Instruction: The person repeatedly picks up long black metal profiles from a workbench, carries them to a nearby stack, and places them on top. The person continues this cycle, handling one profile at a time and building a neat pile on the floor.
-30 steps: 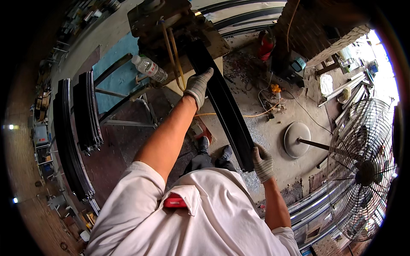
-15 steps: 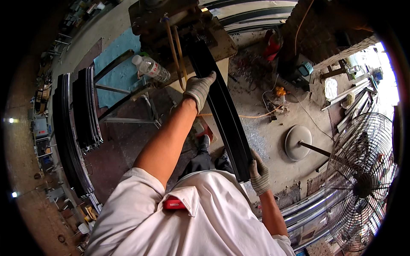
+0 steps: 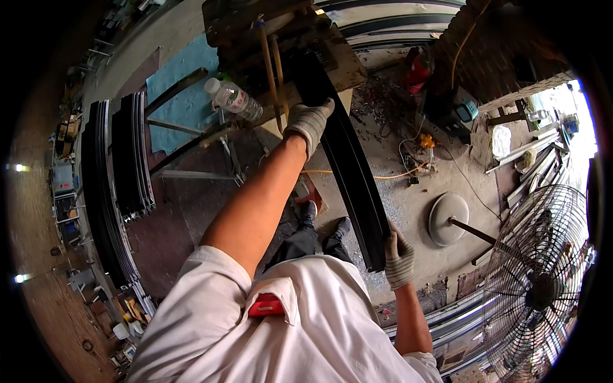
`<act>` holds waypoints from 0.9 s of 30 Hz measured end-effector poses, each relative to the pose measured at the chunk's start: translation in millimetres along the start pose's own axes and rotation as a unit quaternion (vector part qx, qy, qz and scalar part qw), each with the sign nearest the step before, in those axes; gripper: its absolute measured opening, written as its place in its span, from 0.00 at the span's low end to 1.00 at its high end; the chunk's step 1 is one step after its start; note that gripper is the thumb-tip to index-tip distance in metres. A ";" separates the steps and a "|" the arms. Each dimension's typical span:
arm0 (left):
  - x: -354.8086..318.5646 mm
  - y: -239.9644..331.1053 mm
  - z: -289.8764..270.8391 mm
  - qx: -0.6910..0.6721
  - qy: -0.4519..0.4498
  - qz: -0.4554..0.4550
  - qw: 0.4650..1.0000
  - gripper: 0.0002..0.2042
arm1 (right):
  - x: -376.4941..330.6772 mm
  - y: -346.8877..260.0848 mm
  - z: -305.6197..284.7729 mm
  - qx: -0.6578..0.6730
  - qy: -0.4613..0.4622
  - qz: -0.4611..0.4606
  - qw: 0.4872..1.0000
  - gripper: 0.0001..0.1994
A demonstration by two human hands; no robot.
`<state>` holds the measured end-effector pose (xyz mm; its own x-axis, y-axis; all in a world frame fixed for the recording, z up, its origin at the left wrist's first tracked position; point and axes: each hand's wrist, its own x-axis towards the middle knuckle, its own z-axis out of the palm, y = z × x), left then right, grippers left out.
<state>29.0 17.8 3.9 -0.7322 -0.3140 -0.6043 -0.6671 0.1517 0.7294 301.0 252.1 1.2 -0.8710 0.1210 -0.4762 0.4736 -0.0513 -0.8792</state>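
Note:
A long black metal profile (image 3: 350,165) slants across the middle, its far end on the dark machine bench (image 3: 348,71) and its near end close to my body. My left hand (image 3: 309,126), in a striped work glove, is closed round the profile toward its far end, with the thumb along the top. Near the other end, my gloved right hand (image 3: 400,258) grips its right side; some of those fingers are hidden behind the profile. Two tan hoses (image 3: 273,70) hang just beyond my left hand. The profile's far tip is dark and hard to make out at the machine.
A clear plastic bottle (image 3: 234,99) stands left of the hoses. Stacked black profiles (image 3: 131,156) rest on a rack at the left. To the right are a large wire-caged fan (image 3: 539,290), its round base (image 3: 447,219), and an orange cable (image 3: 389,177) across the floor.
The profile and both hands appear slightly further right in the picture, as do the bench and bottle, so the view has shifted. Both hands keep their hold on the profile.

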 end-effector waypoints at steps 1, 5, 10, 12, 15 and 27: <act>1.3 0.3 -2.3 0.007 -0.007 0.001 1.000 0.36 | -0.8 -2.9 3.0 -0.020 0.005 -0.027 0.999 0.20; 6.1 -1.2 -2.0 0.015 -0.001 0.002 1.000 0.36 | -2.6 7.6 3.8 -0.039 0.012 -0.009 0.999 0.19; 15.9 -2.7 0.8 0.056 0.027 0.048 0.997 0.36 | -0.4 -0.8 3.8 -0.023 0.003 0.030 0.999 0.22; 33.4 -13.8 0.8 0.028 0.010 0.055 0.998 0.35 | -0.1 -0.9 3.1 -0.038 0.000 0.026 0.999 0.22; 59.4 -27.4 3.5 -0.089 0.022 0.049 0.995 0.31 | -0.3 -5.2 6.2 -0.031 0.009 0.008 0.999 0.20; -2.8 3.6 -1.2 0.021 0.026 0.077 0.996 0.23 | 2.1 -5.8 7.4 -0.038 0.037 0.038 0.998 0.19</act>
<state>28.9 18.1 8.6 -0.8192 -0.3310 -0.4684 -0.5532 0.2407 0.7975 295.4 245.3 5.2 -0.8220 0.1920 -0.5362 0.5483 0.0121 -0.8362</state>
